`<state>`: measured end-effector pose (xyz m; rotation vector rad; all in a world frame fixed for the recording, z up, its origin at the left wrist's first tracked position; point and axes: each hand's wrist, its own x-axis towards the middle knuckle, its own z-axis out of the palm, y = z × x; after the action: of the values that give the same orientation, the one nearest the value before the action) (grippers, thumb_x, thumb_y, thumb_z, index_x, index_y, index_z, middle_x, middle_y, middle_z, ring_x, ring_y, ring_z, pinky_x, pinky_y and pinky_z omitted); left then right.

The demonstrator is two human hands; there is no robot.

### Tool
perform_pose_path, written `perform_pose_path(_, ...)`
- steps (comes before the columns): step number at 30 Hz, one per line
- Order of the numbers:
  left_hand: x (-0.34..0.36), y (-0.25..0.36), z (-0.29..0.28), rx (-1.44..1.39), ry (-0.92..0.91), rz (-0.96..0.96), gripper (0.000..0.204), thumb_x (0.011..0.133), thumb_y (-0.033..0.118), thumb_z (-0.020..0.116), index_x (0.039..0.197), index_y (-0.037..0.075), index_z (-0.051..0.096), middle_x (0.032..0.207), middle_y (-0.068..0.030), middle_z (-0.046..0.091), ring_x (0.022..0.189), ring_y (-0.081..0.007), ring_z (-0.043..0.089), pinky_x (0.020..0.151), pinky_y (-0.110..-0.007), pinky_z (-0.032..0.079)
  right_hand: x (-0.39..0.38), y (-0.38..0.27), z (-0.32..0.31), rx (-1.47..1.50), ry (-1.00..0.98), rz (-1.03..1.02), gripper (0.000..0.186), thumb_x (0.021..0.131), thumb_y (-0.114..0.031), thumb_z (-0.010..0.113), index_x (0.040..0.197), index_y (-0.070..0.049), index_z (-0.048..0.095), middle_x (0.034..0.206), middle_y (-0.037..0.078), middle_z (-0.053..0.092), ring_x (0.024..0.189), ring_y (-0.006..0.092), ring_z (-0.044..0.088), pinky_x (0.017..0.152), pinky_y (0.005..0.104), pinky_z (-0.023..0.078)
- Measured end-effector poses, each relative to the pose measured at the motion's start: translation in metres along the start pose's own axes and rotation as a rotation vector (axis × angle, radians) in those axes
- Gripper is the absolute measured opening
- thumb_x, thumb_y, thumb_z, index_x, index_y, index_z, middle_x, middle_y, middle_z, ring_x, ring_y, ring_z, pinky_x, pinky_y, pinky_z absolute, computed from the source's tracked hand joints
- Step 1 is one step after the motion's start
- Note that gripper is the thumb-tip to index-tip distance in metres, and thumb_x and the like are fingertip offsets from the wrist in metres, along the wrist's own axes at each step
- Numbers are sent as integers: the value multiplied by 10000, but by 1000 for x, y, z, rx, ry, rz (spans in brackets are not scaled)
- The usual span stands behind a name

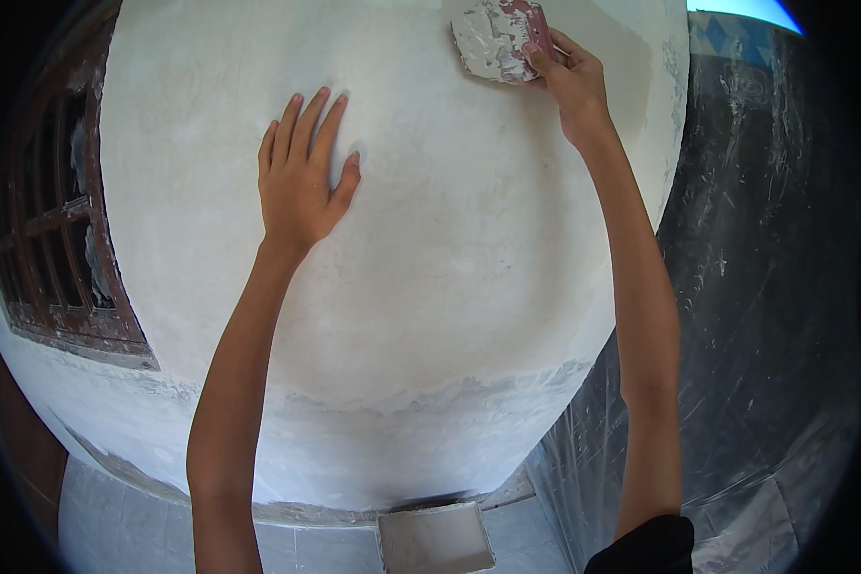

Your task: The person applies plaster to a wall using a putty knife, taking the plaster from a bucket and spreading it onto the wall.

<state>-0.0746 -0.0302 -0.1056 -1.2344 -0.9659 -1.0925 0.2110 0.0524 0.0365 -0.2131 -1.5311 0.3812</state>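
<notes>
- Your right hand (578, 88) grips the flat, plaster-smeared, maroon-edged scraper (491, 43) by its right side, top of frame, right of centre, seemingly keeping its face free.
- Your left hand (301, 189), unclenched and holding nothing, spreads against the pale plastered wall (430, 249), upper left, probably for bracing.
- Scraper blade points left; long axis cannot be determined.

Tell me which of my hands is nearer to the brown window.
Left. Your left hand is spread open over the pale wall, to the right of the window; your right hand is much farther right, near the picture's top, holding a white-smeared scraper.
</notes>
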Motion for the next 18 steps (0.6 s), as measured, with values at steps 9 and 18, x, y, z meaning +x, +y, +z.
perform_pose_path(9, -1, 1, -2, 0, -3, -10, 576, 889, 280, 597, 1446, 159, 515, 1512, -48, 475, 1426, -306, 381, 1156, -491, 280, 13, -10, -21, -93, 285, -36, 470, 918, -75, 697, 1346, 57, 553, 1077, 119, 704, 898, 175, 692, 798, 325, 604)
perform_pose_path(18, 0, 1, -1, -30, -27, -16, 580, 910, 254, 579, 1476, 176, 477, 1539, -36, 435, 1443, -304, 348, 1164, -495, 259, 20, 9, -14, -181, 47, -15, 445, 916, -88, 705, 1328, 33, 593, 1052, 110, 713, 908, 162, 671, 772, 323, 582)
